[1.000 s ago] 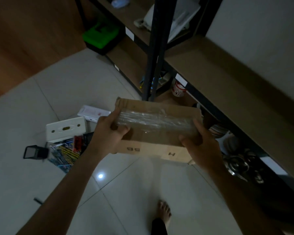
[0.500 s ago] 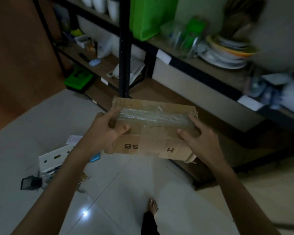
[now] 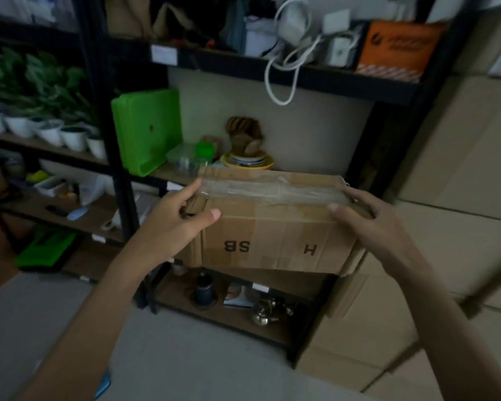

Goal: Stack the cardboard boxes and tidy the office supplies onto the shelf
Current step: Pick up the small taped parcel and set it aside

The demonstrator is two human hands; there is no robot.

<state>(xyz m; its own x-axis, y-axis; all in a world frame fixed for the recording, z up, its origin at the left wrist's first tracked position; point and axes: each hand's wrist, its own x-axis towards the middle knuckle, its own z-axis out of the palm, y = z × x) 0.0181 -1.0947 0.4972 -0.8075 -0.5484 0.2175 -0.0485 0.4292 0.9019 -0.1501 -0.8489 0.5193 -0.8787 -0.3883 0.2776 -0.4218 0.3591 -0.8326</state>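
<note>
Cardboard box [image 3: 272, 235]: held in the air at frame centre, in front of the shelf unit [image 3: 330, 82], long axis running from 9 o'clock to 3 o'clock. It touches no shelf board. A strip of clear tape [image 3: 272, 192] runs along the top edge. The near face carries black letters, "SB" and "H". A torn flap hangs at the lower right corner.

Left hand [image 3: 180, 224]: grasps the 9 o'clock end of the box. The thumb presses on the near face and the fingers reach over the top corner onto the tape.

Right hand [image 3: 370, 224]: grasps the 3 o'clock end. The thumb lies on the taped top edge and the fingers curl round the far side of that end.

Surroundings, referenced to the box:
- 12 o'clock: a stack of plates [image 3: 248, 162] on the middle shelf board, just behind the top edge of the box, with a brown object on top that is too blurred to identify.
- 10 o'clock: a green plastic lid [image 3: 146, 128], standing on edge and leaning back.
- 9 to 10 o'clock, in the next bay: a row of white plant pots [image 3: 49, 131].
- 12 to 1 o'clock, upper shelf: a white cable [image 3: 284, 68] looping over the front edge, and an orange carton [image 3: 399, 47].
- 6 o'clock, lower shelf: a dark bottle [image 3: 204, 290] and a metal kettle [image 3: 268, 309].
- 3 to 5 o'clock: large stacked cartons [image 3: 460, 169] beside the shelf unit.
- 7 to 8 o'clock: a green case [image 3: 45, 250] on the lowest board.
</note>
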